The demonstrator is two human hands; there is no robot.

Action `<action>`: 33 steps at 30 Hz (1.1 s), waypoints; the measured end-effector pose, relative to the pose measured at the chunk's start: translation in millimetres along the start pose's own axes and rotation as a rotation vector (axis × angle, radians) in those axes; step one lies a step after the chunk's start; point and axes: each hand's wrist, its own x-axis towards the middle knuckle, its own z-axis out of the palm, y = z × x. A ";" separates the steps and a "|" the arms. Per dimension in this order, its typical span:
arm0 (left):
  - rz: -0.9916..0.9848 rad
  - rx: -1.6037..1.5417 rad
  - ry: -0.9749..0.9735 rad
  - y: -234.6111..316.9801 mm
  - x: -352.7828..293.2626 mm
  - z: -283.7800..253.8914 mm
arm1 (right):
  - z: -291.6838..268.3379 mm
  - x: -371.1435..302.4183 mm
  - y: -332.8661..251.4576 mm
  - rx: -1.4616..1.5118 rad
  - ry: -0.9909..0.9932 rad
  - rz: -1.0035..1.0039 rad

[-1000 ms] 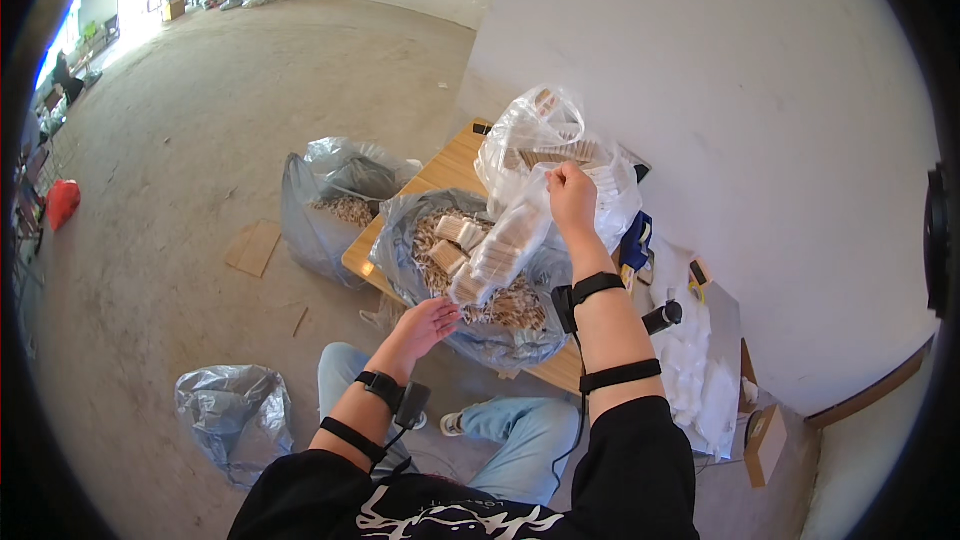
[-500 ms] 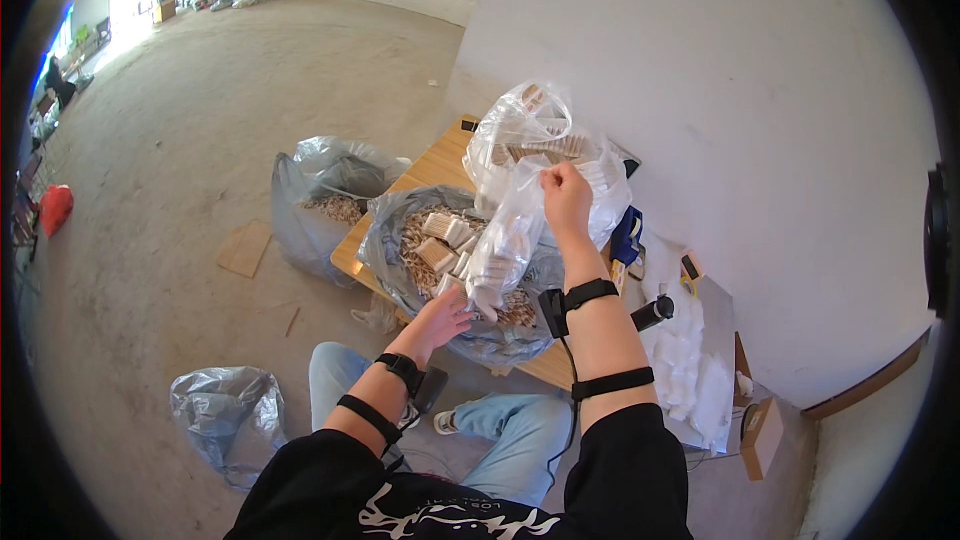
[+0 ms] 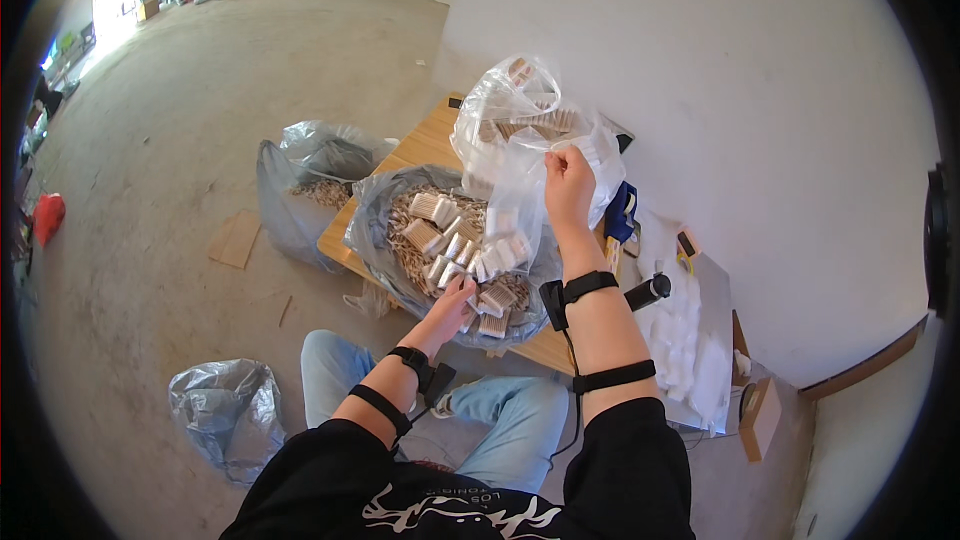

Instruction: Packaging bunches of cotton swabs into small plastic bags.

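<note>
My right hand (image 3: 571, 190) is raised in a closed grip on a clear plastic bag (image 3: 530, 195), which hangs down over a large grey plastic bag (image 3: 372, 215). Inside the grey bag lie loose cotton swabs (image 3: 402, 208) with several bundles of cotton swabs (image 3: 424, 236) on top. Some bundles (image 3: 505, 255) lie at the lower end of the clear bag; whether they are in it or just out of it is hard to tell. My left hand (image 3: 447, 315) is at the near side of the pile, fingers drawn together beside the bundles; what they grip is hidden.
A wooden table (image 3: 420, 145) carries the bags. Behind stands another clear bag (image 3: 480, 130) of swab bundles. To the right are a blue tool (image 3: 620, 212), a black cylinder (image 3: 648, 290) and white material (image 3: 680, 355). A second grey bag (image 3: 285, 205) stands left; a crumpled one (image 3: 228, 415) lies on the floor.
More swab bundles now lie on the pile, and the clear bag looks emptier and flatter. My left hand has gone from spread fingers to closed ones. The view has shifted slightly.
</note>
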 end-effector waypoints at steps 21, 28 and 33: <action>0.410 1.030 0.336 -17.9 3.5 18.2 | -41.5 8.7 -11.9 0.209 0.141 0.119; 0.628 0.941 0.414 4.0 -5.5 15.9 | -87.8 -31.8 -14.2 0.330 0.188 0.226; 0.886 0.723 0.426 83.1 -35.4 40.5 | -132.7 -73.1 -53.6 0.375 0.118 0.290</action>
